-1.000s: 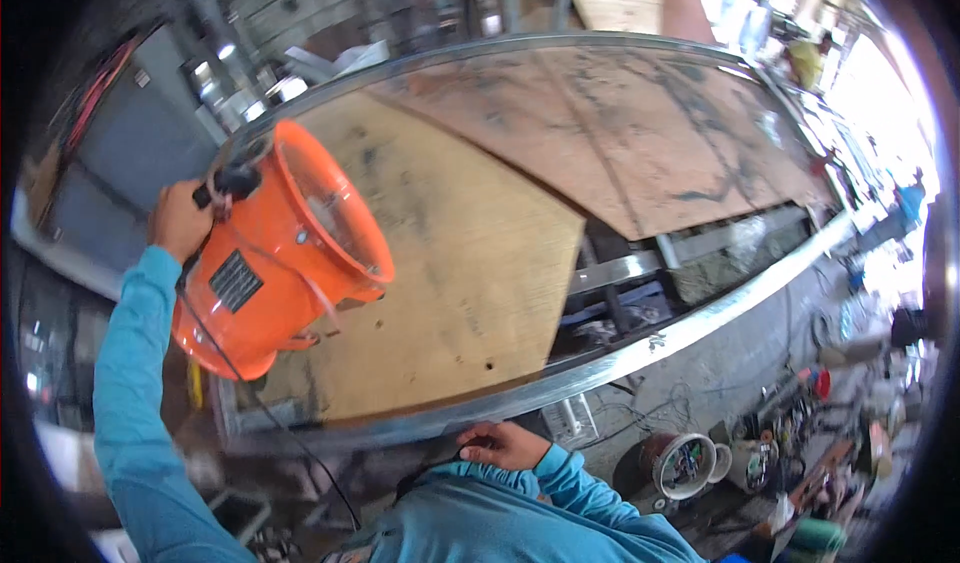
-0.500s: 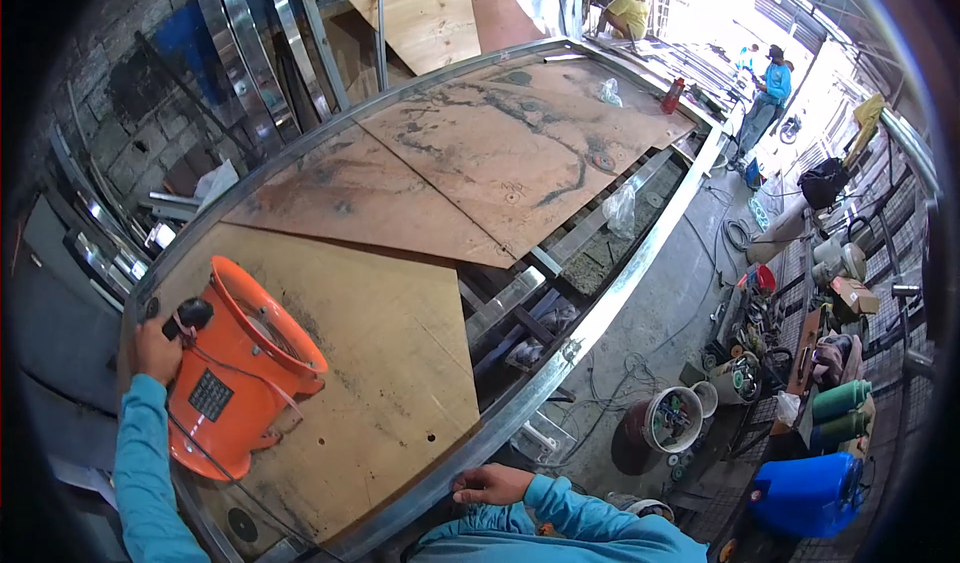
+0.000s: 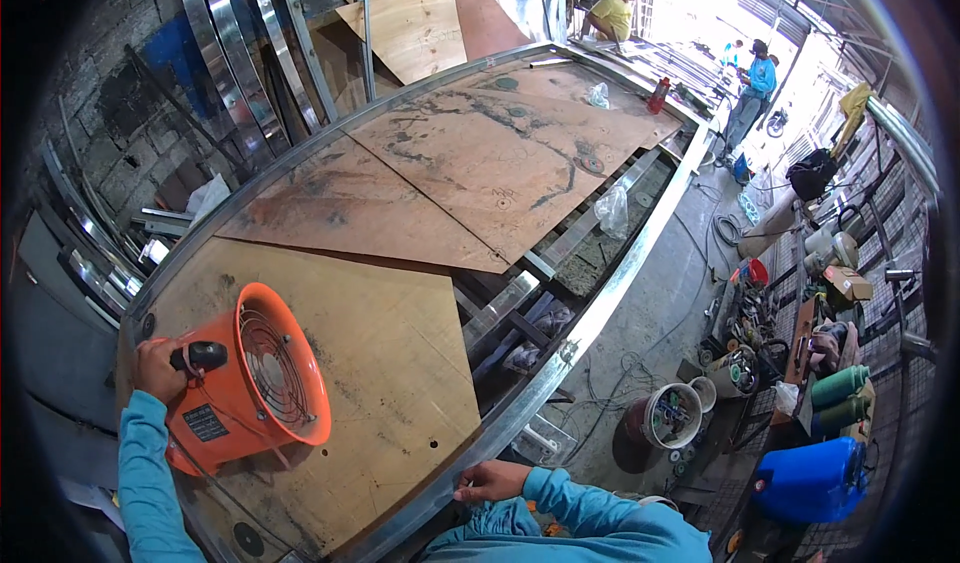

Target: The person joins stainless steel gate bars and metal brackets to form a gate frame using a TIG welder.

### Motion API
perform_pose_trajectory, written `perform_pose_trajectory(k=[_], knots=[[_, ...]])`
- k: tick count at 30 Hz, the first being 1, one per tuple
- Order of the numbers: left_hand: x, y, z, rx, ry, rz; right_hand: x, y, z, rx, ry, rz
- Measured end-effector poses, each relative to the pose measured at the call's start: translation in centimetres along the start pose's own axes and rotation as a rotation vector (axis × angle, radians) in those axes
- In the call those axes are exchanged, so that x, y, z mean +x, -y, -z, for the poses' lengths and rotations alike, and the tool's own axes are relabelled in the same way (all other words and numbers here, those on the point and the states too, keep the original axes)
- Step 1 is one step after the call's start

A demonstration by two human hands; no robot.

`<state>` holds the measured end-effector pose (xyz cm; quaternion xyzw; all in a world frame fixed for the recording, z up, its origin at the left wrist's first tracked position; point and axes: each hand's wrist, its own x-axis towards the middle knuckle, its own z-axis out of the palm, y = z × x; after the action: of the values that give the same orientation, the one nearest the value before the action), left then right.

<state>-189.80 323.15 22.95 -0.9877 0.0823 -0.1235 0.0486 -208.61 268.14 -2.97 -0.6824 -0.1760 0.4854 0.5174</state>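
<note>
An orange portable blower fan [image 3: 250,383] stands on the plywood sheet [image 3: 400,333] at the near left, its round wire-guarded mouth facing right. At the fan's top left, my left hand [image 3: 158,371] is closed on its handle, beside a black knob-like part [image 3: 205,355]. A dark cord trails from the fan down across the plywood. My right hand [image 3: 493,481] is by the near edge of the metal frame [image 3: 530,403], close to my body. Its fingers are loosely bent and a little apart, with nothing visible in them.
Reddish sheets [image 3: 430,173] cover the frame's far part, with a red bottle [image 3: 658,95] on top. On the right floor stand a bucket of small items [image 3: 672,415], a blue jug [image 3: 812,480] and cables [image 3: 622,388]. Two people, one in yellow [image 3: 612,13], are farther back.
The fan has swung round and tipped, so its mouth now faces more toward the right and me. My left hand has stayed on it and moved slightly down. My right hand is nearly still.
</note>
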Motion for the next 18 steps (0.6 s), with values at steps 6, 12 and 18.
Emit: perform_pose_trajectory(k=[6, 12, 18], knots=[[0.1, 2.0, -0.7, -0.012, -0.092, -0.177, 0.1, -0.7, -1.1, -0.049, -0.099, 0.111], [0.6, 3.8, -1.8, -0.028, -0.129, -0.299, -0.2, 0.0, -1.2, -0.027, -0.122, 0.105], [0.9, 3.1, -1.0, -0.077, -0.144, -0.382, -0.1, -0.4, -2.0, -0.109, -0.192, 0.13]])
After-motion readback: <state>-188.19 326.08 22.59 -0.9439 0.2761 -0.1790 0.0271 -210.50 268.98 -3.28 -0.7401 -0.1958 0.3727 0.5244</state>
